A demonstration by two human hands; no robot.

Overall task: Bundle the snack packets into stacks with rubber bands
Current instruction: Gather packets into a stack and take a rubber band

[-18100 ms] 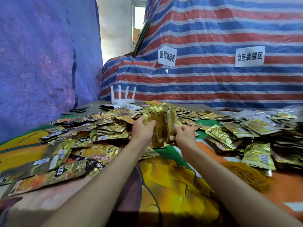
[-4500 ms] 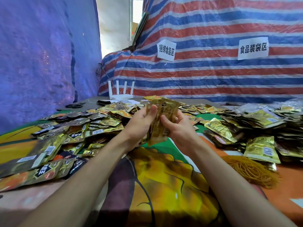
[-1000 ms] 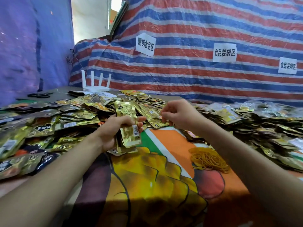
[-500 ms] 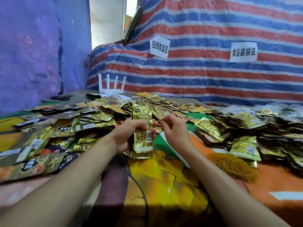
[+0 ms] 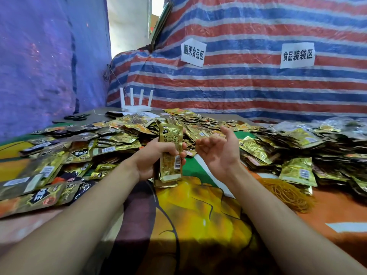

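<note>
Moved: right hand point(image 5: 218, 150) is drifting off the stack point(image 5: 171, 147), fingers loosely apart.
Left hand point(image 5: 150, 162): is squeezing it.
Tip: keeping edges even before grabbing rubber bands point(image 5: 286, 193).

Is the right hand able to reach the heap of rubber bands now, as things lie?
Probably yes. The rubber bands lie uncovered on the cloth, near the right hand, which hangs in the air; nothing stands between them.

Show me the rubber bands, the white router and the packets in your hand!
rubber bands point(image 5: 286, 192): head view, middle of the heap.
white router point(image 5: 137, 109): head view, its flat base.
packets point(image 5: 170, 135): head view, front packet's upper half.
</note>
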